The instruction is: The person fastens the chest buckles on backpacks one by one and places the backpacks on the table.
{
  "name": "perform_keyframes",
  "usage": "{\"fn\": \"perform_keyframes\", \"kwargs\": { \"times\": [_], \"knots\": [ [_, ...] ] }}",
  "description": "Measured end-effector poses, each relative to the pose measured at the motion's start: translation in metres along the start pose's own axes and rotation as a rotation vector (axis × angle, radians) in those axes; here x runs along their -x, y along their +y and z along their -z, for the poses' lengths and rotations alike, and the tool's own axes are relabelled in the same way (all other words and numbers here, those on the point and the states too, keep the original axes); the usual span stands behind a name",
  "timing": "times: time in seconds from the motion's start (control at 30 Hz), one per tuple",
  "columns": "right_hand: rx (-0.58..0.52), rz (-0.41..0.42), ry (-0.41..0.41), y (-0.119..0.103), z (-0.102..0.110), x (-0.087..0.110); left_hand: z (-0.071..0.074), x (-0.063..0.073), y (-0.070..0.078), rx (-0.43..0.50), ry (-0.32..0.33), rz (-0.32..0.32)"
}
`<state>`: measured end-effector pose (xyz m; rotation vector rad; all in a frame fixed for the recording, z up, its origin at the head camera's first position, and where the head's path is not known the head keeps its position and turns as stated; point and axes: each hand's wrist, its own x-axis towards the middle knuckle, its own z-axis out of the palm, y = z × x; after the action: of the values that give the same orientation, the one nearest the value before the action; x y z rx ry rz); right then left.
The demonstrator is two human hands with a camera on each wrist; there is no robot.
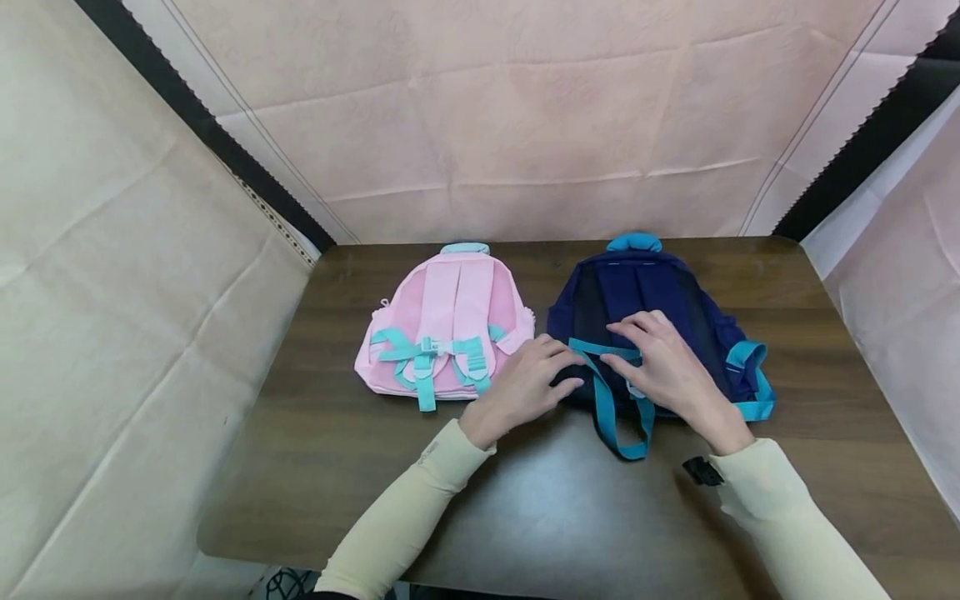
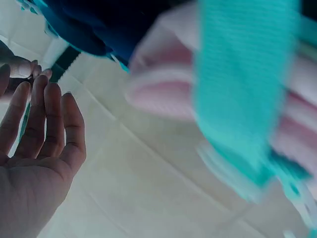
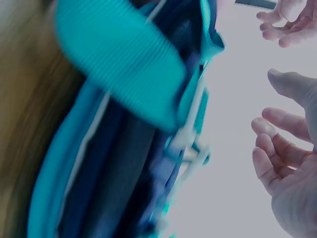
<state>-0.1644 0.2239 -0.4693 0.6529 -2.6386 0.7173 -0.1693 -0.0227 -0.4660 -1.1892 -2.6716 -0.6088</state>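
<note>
A navy backpack (image 1: 633, 292) with a bright blue top handle lies with its shoulder-strap side up. One blue webbing strap (image 1: 606, 408) crosses its lower part and hangs in a loop over the table. My left hand (image 1: 528, 379) is at the pack's lower left edge, fingertips beside the strap. Over its lower middle is my right hand (image 1: 663, 367), partly covering a pale buckle. Both wrist views show the left hand (image 2: 42, 134) and right hand (image 3: 292, 148) with relaxed fingers and nothing in them.
Left of the navy pack sits a pink backpack (image 1: 442, 292), its turquoise straps joined by a buckle (image 1: 435, 346) across the front. Another blue strap (image 1: 759, 383) sticks out at the navy pack's right. Both packs lie on a brown wooden table (image 1: 300, 467), with pale fabric walls (image 1: 540, 125) around it.
</note>
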Motion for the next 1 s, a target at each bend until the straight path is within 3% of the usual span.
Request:
{"fn": "perform_keyframes", "kwargs": {
  "times": [0.43, 0.83, 1.0],
  "knots": [
    [-0.095, 0.059, -0.100, -0.048, -0.029, -0.045, 0.038, 0.045, -0.041, -0.118, 0.181, 0.145],
    [-0.171, 0.063, -0.214, -0.070, -0.059, -0.078, 0.070, 0.080, -0.082, -0.152, 0.220, 0.313],
    [-0.218, 0.054, -0.226, -0.077, -0.072, -0.088, 0.082, 0.089, -0.099, -0.171, 0.183, 0.393]
  ]
}}
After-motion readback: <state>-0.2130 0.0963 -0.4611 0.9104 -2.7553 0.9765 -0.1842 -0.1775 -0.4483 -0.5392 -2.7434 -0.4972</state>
